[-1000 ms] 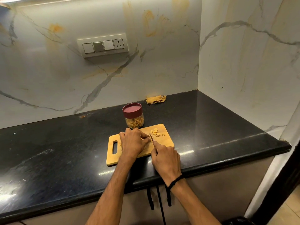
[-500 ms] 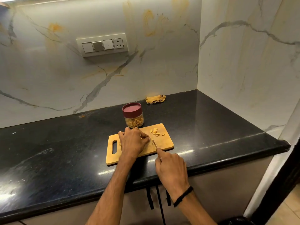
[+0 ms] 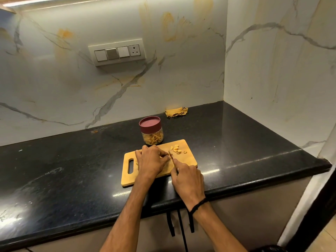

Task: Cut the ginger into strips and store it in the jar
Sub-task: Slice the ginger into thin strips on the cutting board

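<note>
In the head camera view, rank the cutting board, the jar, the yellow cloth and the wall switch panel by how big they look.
1. cutting board
2. switch panel, though it is farther from the camera, so its true size is unsure
3. jar
4. yellow cloth

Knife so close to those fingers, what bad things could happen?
The knife blade sits right beside the curled fingertips of the left hand, so a slip could nick them. The cutting board lies near the front edge of the counter; a hard push by the right hand might shift it.
</note>
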A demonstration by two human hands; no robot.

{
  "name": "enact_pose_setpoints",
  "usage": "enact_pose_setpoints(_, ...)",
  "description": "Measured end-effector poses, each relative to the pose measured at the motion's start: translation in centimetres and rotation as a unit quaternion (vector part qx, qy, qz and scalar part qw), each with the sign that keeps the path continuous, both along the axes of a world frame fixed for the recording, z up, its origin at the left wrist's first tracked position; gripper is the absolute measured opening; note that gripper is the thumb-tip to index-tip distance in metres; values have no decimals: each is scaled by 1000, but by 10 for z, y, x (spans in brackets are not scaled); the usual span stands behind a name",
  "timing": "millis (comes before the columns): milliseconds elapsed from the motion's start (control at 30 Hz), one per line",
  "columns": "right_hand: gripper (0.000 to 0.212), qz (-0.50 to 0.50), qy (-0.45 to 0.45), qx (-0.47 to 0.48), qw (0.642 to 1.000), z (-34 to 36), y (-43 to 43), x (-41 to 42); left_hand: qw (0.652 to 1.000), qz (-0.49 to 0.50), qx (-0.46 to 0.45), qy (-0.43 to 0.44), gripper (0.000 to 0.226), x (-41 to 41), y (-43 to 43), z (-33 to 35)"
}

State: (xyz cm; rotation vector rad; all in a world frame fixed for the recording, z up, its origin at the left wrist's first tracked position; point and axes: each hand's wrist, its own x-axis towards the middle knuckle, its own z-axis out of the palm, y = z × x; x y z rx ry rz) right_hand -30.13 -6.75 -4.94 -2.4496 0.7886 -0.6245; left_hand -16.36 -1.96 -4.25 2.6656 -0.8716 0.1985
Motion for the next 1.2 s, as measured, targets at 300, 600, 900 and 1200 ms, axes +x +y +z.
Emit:
enact_pose_setpoints(300, 45, -45, -4, 4, 999, -4, -1, -1, 1000, 4, -5, 11, 24, 2, 0, 0)
enact_pose_setpoints(600, 42, -17, -26, 5, 1000, -7, -6, -6, 1000, 7, 2, 18, 23, 3, -1, 1)
enact_pose_setpoints(900, 40, 2, -37, 3, 999, -4, -2, -2, 1000, 6, 14, 7, 21, 2, -2, 2)
enact_pose_setpoints(1200, 34, 4, 49, -57, 997, 2, 0, 8, 1000, 12, 25, -5, 21, 5, -4, 2)
